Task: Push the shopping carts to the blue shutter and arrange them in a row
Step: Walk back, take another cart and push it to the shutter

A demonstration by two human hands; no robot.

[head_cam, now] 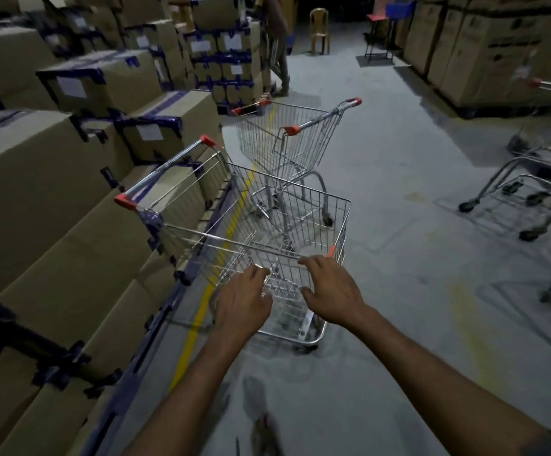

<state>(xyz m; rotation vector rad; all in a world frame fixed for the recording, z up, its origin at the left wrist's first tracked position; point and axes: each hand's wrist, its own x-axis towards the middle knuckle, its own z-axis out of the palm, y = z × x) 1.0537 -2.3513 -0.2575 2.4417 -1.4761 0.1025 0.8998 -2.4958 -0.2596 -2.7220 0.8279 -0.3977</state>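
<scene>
Beside stacked boxes (pixel 70 218), left hand (pixel 242 301) and right hand (pixel 331 292), fingers (pixel 260 273) curled over near rim of cart (pixel 342 225)

Box labels (pixel 71 87) seem too blurred to read

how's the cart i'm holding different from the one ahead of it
The near cart has the left hand and right hand gripping its basket rim; the far cart stands untouched. The near cart's handle faces the boxes; the far cart's faces the open floor. Both are empty wire carts with orange handle ends.
</scene>
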